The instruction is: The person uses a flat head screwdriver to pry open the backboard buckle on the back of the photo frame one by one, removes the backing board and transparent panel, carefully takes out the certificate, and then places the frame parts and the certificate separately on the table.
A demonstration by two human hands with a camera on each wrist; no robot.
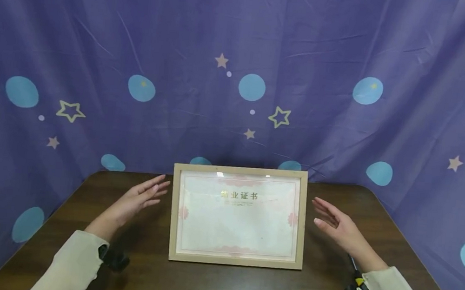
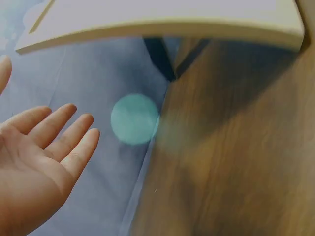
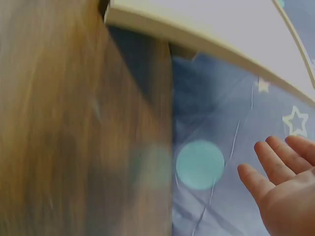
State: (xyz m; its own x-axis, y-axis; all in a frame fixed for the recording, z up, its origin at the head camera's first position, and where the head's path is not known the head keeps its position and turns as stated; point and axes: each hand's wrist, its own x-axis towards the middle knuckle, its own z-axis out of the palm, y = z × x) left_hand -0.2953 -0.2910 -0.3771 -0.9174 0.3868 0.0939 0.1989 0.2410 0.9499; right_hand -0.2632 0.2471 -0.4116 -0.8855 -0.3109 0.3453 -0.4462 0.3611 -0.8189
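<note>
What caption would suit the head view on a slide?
Left hand and right hand flank, without touching, a framed certificate standing on a brown table.

Framed certificate blocks middle (gaps both sides).

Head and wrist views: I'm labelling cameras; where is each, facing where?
Head: on the head, facing forward and down at the framed certificate; left hand and right hand show.
Left wrist: on that wrist, facing the certificate's edge; left hand shows.
Right wrist: on that wrist, facing the opposite edge; right hand shows.
Wrist views share table, curtain.
</note>
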